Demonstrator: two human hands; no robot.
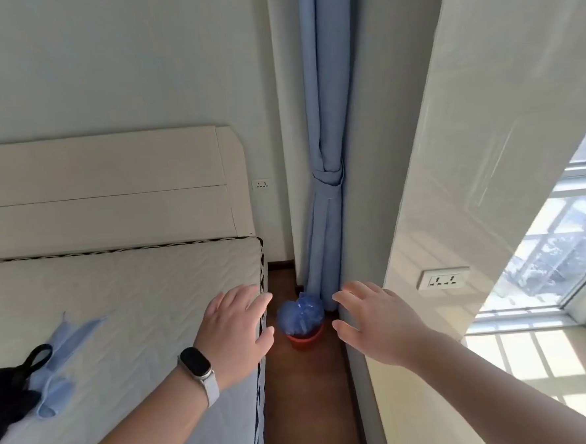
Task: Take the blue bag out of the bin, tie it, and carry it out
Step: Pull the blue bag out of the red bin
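A blue plastic bag point(300, 313) bulges out of a small red bin point(305, 340) that stands on the brown floor in the narrow gap between the bed and the wall. Both of my arms reach forward above it. My left hand point(236, 331), with a watch on its wrist, is held flat over the bed's corner, left of the bag, fingers apart and holding nothing. My right hand point(376, 323) hovers to the right of the bag, fingers spread and also holding nothing. Neither hand touches the bag or the bin.
A white mattress point(119, 318) and headboard point(104, 192) fill the left, with a light blue cloth point(58, 366) and a black item point(10, 386) on the bed. A tied blue curtain point(327, 185) hangs behind the bin. A wall with a socket point(442, 278) and a window are on the right.
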